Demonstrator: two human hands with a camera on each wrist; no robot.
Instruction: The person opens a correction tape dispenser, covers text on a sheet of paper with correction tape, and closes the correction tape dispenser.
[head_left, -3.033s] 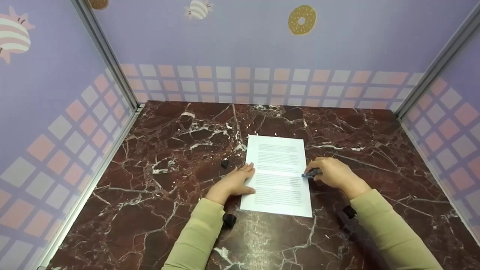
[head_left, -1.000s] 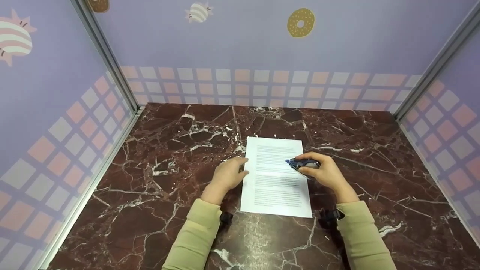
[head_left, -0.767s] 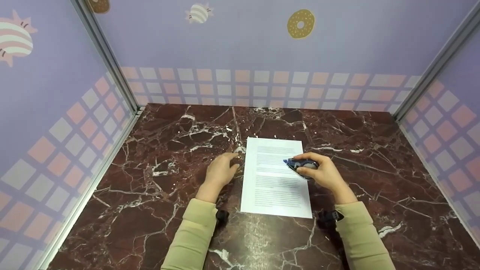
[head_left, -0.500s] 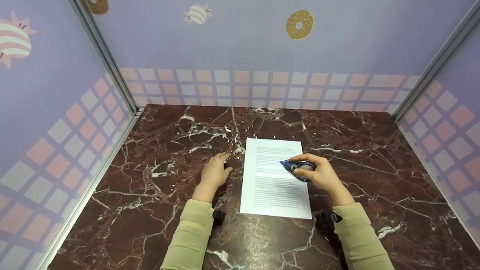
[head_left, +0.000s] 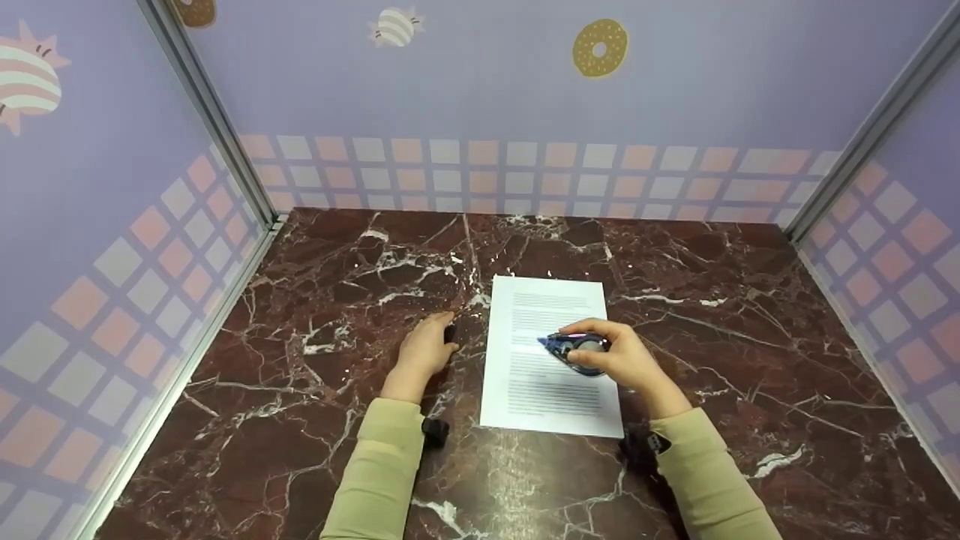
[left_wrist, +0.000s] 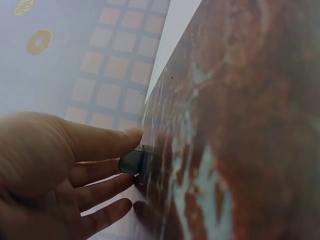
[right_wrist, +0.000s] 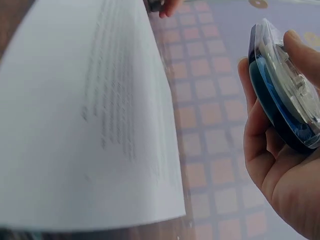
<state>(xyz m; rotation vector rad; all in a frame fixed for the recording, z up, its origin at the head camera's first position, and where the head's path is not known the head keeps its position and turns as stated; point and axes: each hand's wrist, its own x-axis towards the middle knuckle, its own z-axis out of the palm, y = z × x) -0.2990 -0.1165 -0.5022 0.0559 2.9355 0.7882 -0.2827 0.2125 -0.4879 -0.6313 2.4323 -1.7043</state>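
Observation:
My right hand [head_left: 619, 360] grips a blue correction tape dispenser [head_left: 589, 356] with a clear casing, its tip pointing left over the middle of a printed sheet of paper [head_left: 555, 405]. In the right wrist view, the dispenser [right_wrist: 282, 92] sits between thumb and fingers, apart from the paper. Left of the sheet, my left hand [head_left: 421, 352] is low over the table, thumb and fingers round a small dark cap [head_left: 450, 332]. The left wrist view has the cap [left_wrist: 131, 162] between thumb and fingertips, close against the table surface.
A dark red marble-patterned table [head_left: 315, 420] carries the sheet. Lilac panels with pink and white squares enclose its back [head_left: 480, 90], left and right sides. Small white specks lie around the sheet's upper left.
My left hand has left the sheet's left edge and moved left to the dark cap. My right hand has carried the correction tape dispenser leftward from the sheet's right edge over its middle.

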